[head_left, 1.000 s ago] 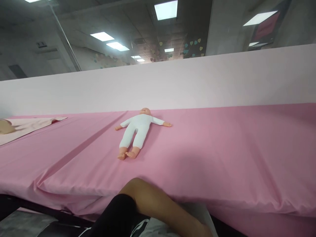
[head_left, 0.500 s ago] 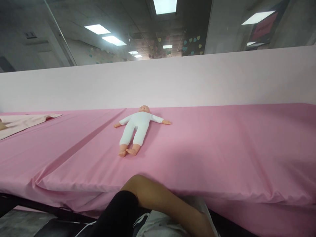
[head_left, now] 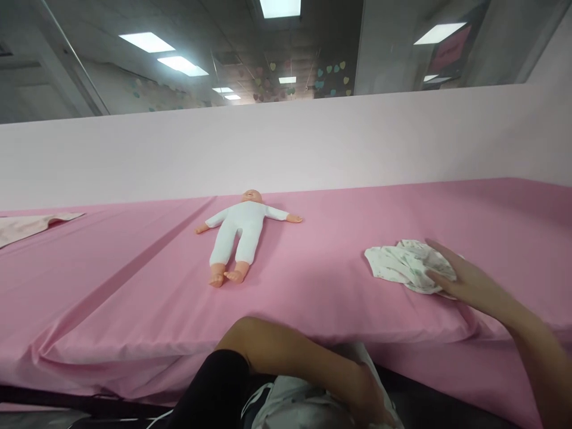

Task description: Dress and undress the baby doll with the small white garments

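A baby doll (head_left: 236, 232) in a white bodysuit lies on its back on a pink sheet (head_left: 134, 286), feet toward me. To its right sits a crumpled white cloth (head_left: 402, 265) with a faint green print. My right hand (head_left: 456, 277) rests on that cloth's right side, fingers apart. My left arm crosses low in front of me in a black sleeve. My left hand (head_left: 366, 396) lies on a white bundle (head_left: 304, 408) at the bottom of the view, against my body.
A pale pink cloth (head_left: 31, 226) lies at the far left of the sheet. A long pale pink panel (head_left: 286, 143) stands behind the table. The sheet hangs over the table's near edge, with a dark frame below. Paper hearts (head_left: 330, 77) decorate the far wall.
My right hand has come into view from the right, and the white cloth now lies on the sheet. The view has turned slightly, shifting the doll and the pale cloth left.
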Available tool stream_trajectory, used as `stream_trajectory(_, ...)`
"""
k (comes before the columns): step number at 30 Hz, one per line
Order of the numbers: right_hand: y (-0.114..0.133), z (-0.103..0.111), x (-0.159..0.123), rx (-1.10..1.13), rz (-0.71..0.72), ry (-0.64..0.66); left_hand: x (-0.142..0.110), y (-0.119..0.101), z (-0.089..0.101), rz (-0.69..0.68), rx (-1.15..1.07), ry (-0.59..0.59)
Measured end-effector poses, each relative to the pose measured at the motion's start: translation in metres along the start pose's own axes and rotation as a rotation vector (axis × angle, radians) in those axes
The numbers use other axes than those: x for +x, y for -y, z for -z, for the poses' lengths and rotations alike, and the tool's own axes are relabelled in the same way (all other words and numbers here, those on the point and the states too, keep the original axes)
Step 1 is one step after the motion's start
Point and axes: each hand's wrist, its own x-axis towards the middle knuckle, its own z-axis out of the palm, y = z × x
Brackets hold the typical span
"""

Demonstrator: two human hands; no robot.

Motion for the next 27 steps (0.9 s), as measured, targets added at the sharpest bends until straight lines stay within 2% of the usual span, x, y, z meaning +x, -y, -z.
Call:
stream_trajectory(2, 0.010, -0.002, 0.011, -0.123, 0.045, -0.027, 0.006, -0.001, -0.006, -0.097, -0.281, 0.236)
stream_trajectory(3, 0.014, -0.006, 0.019, -0.187, 0.110, -0.006, 0.009, 0.000, -0.002, -0.106, -0.434, 0.305)
stream_trajectory(5, 0.024, -0.016, 0.038, -0.285, 0.208, -0.002, 0.013, 0.003, 0.025, -0.081, -0.694, 0.386)
stream_trajectory(6, 0.030, -0.019, 0.048, -0.309, 0.250, -0.053, 0.013, 0.006, 0.047, -0.124, -0.818, 0.485)
stream_trajectory(8, 0.046, -0.014, 0.069, -0.305, 0.306, -0.249, 0.008, 0.012, 0.103, -0.235, -1.031, 0.873)
stream_trajectory(9, 0.056, -0.006, 0.078, -0.275, 0.322, -0.365, 0.001, 0.015, 0.133, -0.288, -1.148, 0.963)
stream_trajectory(10, 0.068, 0.006, 0.087, -0.226, 0.325, -0.480, -0.008, 0.019, 0.164, -0.329, -1.223, 0.974)
stream_trajectory(11, 0.082, 0.019, 0.094, -0.162, 0.321, -0.578, -0.020, 0.023, 0.193, -0.347, -1.288, 0.861)
stream_trajectory(12, 0.096, 0.034, 0.100, -0.083, 0.311, -0.666, -0.033, 0.028, 0.219, -0.333, -1.331, 0.632)
stream_trajectory(14, 0.129, 0.061, 0.107, 0.142, 0.327, -0.810, -0.060, 0.042, 0.260, -0.182, -1.284, -0.034)
stream_trajectory(16, 0.161, 0.081, 0.109, 0.377, 0.395, -0.911, -0.088, 0.060, 0.286, 0.009, -1.123, -0.709)
stream_trajectory(18, 0.189, 0.091, 0.107, 0.553, 0.469, -0.945, -0.113, 0.079, 0.302, 0.172, -0.854, -1.286)
stream_trajectory(19, 0.201, 0.092, 0.106, 0.626, 0.501, -0.937, -0.124, 0.089, 0.308, 0.228, -0.708, -1.508)
stream_trajectory(20, 0.211, 0.090, 0.105, 0.689, 0.526, -0.908, -0.135, 0.098, 0.312, 0.285, -0.587, -1.666)
stream_trajectory(22, 0.226, 0.083, 0.105, 0.786, 0.547, -0.815, -0.154, 0.111, 0.319, 0.379, -0.421, -1.823)
stream_trajectory(24, 0.236, 0.072, 0.109, 0.856, 0.530, -0.716, -0.168, 0.117, 0.324, 0.428, -0.340, -1.861)
stream_trajectory(26, 0.243, 0.059, 0.117, 0.917, 0.495, -0.642, -0.176, 0.117, 0.327, 0.411, -0.315, -1.797)
stream_trajectory(27, 0.245, 0.052, 0.122, 0.949, 0.482, -0.610, -0.177, 0.116, 0.328, 0.385, -0.326, -1.710)
